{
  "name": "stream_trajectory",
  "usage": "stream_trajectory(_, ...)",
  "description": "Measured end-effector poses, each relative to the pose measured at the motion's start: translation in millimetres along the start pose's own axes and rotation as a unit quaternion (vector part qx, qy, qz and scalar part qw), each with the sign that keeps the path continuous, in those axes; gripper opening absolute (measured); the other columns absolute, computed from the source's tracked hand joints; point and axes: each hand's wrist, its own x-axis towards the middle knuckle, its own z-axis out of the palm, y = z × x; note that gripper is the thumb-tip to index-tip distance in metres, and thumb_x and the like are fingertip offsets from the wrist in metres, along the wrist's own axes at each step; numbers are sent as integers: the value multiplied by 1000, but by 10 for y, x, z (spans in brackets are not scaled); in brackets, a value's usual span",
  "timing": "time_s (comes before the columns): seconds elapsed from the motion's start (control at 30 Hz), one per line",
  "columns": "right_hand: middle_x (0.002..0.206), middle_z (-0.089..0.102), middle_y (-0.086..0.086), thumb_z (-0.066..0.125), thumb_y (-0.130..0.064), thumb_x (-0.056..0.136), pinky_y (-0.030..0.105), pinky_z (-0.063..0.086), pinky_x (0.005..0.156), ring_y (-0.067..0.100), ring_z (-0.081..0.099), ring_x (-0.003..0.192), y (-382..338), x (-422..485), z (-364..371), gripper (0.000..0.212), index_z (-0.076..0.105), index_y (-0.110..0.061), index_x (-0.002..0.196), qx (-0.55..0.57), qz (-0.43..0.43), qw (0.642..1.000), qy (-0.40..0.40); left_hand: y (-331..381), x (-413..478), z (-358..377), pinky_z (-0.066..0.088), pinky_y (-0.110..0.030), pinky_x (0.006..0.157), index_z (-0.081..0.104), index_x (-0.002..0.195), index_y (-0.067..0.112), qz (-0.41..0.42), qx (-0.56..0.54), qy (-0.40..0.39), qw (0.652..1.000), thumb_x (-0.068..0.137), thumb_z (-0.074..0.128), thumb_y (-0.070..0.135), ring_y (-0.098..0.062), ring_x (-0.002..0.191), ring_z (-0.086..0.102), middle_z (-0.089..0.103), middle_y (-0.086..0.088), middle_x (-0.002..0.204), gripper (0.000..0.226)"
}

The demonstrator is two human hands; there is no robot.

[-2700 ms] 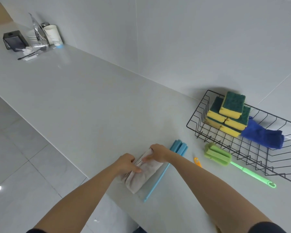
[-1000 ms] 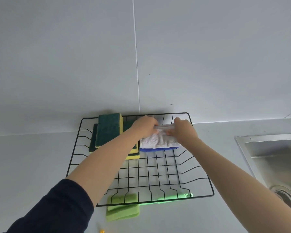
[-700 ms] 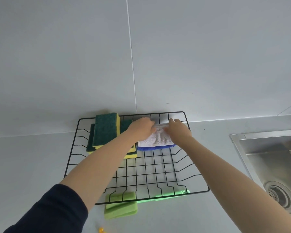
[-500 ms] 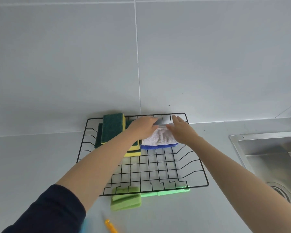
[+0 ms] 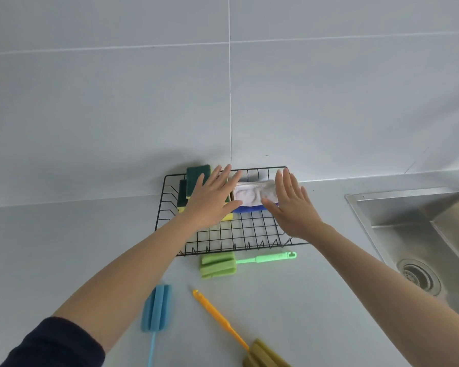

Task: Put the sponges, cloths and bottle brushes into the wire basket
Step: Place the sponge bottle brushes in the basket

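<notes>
Both hands, left [image 5: 212, 200] and right [image 5: 292, 205], have let go, fingers wide; the cloth [image 5: 252, 193] now sits in the basket [image 5: 170, 207], brushes [image 5: 217, 264] next

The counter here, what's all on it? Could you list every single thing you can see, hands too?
wire basket: one, black, on the counter against the wall
sponges: a stack, green on yellow, count unclear, in the basket's left back corner
white cloth: one, folded, in the basket on top of the blue cloth
blue cloth: one, only its edge shows under the white one
green bottle brush: one, on the counter just in front of the basket
blue bottle brush: one, on the counter, nearer the person
orange-handled bottle brush: one, olive head, at the bottom edge
sink: one, steel, at right
left hand: open, flat, over the sponges
right hand: open, beside the white cloth
</notes>
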Motion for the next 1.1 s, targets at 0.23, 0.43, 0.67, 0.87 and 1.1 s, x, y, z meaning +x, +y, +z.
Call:
stream_trajectory(0.23,157,-20,5,-2,-68,75,37,-3,119,20,-17,146,-153,-696,275,93,-18,-9,146,-24,-26,999,-29,55,-740,349,3,-42,120,-1,148,21,9,-36,-21,999,93,34,51,-21,147,-6,-5,-5,159,72)
stream_trajectory(0.43,157,-19,6,-34,-81,39,37,-2,119,22,-17,145,-78,-1149,772,130,-18,-9,145,-27,-31,995,-87,70,-1234,786,12,-39,119,8,148,20,32,-90,-81,992,65,9,76,-20,148,5,5,-5,159,100)
stream_trajectory(0.67,157,-19,6,-26,-82,38,37,1,120,23,-15,146,-62,-1575,1196,130,-18,-10,146,-4,2,986,-167,178,-1514,1093,13,-30,117,18,147,21,37,-61,-169,983,93,46,40,-17,146,14,15,-4,158,64)
stream_trajectory(0.87,159,-10,8,0,-80,65,37,8,121,24,-6,148,-79,-1821,1396,109,-15,-8,146,2,39,971,-234,227,-1536,1290,29,-32,109,44,136,15,44,-43,-191,980,92,51,25,-20,135,36,43,-6,145,45)
stream_trajectory(1.1,151,26,7,43,-43,94,40,34,107,28,31,136,-131,-1914,1421,74,0,-20,149,13,74,965,-252,257,-1527,1392,39,-37,91,61,112,15,47,30,-182,982,92,48,20,-26,115,51,61,-7,117,25)
